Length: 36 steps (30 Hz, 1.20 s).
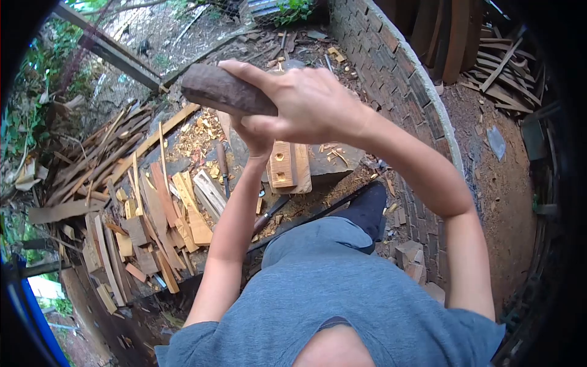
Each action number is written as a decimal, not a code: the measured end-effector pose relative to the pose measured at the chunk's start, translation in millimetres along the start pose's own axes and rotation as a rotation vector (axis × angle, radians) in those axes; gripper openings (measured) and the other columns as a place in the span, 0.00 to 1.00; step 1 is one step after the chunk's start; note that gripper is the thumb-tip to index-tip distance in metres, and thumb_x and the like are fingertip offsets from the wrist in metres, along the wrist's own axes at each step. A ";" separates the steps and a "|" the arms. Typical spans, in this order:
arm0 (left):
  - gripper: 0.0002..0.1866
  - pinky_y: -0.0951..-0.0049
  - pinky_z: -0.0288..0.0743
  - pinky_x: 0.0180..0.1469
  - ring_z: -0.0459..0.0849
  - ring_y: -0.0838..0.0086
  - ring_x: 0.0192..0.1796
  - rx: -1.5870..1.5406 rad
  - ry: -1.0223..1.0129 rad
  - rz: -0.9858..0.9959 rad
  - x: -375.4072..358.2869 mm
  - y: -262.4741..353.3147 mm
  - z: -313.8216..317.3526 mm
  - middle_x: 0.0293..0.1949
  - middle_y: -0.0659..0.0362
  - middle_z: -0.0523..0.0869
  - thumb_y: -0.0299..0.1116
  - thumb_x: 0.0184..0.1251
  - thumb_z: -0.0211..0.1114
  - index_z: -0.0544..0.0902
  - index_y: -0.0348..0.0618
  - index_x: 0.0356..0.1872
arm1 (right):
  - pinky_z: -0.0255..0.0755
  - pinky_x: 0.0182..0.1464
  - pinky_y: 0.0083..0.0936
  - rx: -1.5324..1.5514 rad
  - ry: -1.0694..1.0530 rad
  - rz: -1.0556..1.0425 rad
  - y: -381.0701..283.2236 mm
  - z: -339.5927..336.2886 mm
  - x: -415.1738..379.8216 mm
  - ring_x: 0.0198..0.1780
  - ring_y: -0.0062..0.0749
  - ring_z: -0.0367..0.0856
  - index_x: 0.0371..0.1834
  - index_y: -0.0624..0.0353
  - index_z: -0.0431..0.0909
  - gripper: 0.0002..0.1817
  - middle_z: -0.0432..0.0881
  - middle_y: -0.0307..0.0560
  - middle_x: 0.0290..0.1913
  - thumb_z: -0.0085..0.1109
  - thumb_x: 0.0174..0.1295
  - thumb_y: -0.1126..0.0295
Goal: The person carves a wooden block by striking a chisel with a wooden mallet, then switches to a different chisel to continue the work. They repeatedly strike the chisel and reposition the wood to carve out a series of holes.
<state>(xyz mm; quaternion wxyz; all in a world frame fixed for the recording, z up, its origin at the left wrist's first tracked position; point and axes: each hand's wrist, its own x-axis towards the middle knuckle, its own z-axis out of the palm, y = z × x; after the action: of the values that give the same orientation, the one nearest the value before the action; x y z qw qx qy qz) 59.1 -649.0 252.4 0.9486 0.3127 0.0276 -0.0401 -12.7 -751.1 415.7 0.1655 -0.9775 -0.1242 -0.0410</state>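
Observation:
My right hand (312,104) is closed round a thick dark wooden mallet (226,90), raised in front of me with its rounded, rough end to the left. Beneath it, my left hand (257,144) shows only in part; its fingers, and anything in them, are hidden behind the mallet and right hand. Just right of the left wrist, a pale wooden block (282,168) with holes cut in its face lies beside another board on the work surface. A chisel with a brown handle (222,160) lies left of my left forearm. Another chisel (271,211) lies nearer my legs.
Wood chips (205,134) litter the work surface. Many offcuts and strips (162,211) lie to the left, with a long plank (165,129) behind them. A curved brick wall (397,79) runs along the right. Curved wood slats (504,67) are heaped beyond it.

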 end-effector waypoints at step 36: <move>0.18 0.81 0.54 0.10 0.64 0.86 0.10 0.297 0.051 0.363 21.6 26.8 15.5 0.13 0.67 0.68 0.38 0.70 0.67 0.68 0.46 0.25 | 0.77 0.49 0.50 0.081 -0.054 0.474 80.8 172.1 -43.0 0.44 0.60 0.85 0.78 0.31 0.47 0.44 0.85 0.66 0.40 0.57 0.59 0.45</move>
<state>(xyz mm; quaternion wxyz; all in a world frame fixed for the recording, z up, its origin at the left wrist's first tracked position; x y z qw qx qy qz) 83.5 -637.9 278.9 0.8829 0.4494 -0.0112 0.1356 -26.8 -777.4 223.1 0.2059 -0.9727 0.1030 0.0302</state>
